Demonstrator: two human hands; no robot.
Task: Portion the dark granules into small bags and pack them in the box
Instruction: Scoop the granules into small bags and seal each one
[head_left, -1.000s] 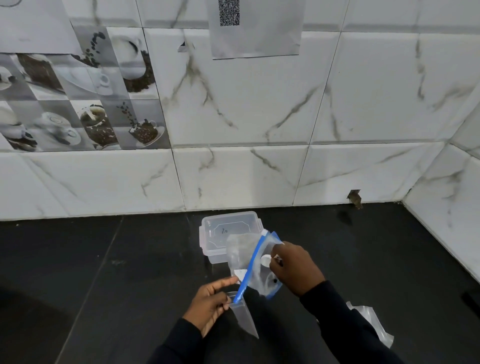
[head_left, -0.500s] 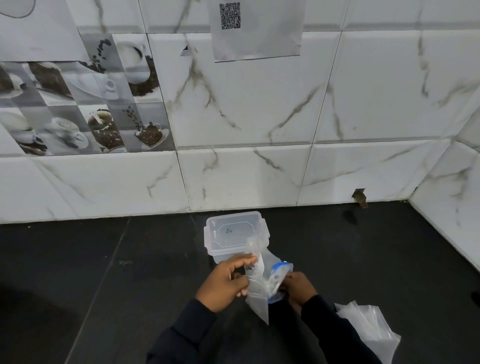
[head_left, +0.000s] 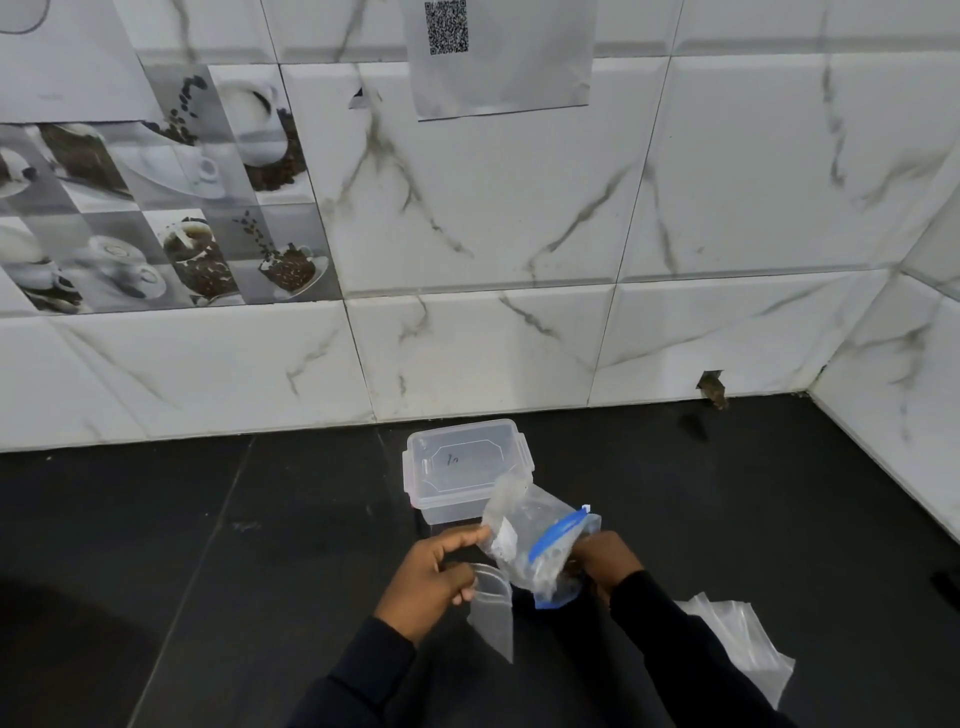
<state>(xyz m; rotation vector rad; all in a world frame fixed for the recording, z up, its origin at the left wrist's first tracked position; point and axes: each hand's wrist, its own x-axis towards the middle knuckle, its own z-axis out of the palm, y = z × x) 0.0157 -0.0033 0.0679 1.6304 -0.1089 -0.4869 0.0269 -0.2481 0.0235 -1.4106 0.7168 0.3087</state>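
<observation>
Pouring step in hand: blue-zip bag tipped toward a small clear bag.

Left hand (head_left: 434, 574) pinched shut on two things at once: fingertips on an upper corner of the blue-zip bag (head_left: 540, 545), lower fingers on the mouth of the small clear bag (head_left: 491, 608), which hangs limp and looks empty. Right hand (head_left: 605, 561) closed round the zip end of the blue-zip bag, tilted low; dark granules (head_left: 550, 577) only faintly visible, gathered near that end. Behind, on the dark counter (head_left: 208, 545), clear lidded box (head_left: 467, 467), lid on. Spare clear bags (head_left: 737, 639) beside the right sleeve. Next, by judgement: spread the small bag's mouth, line up the zip opening above it, tip gently; box lid still to come off.
</observation>
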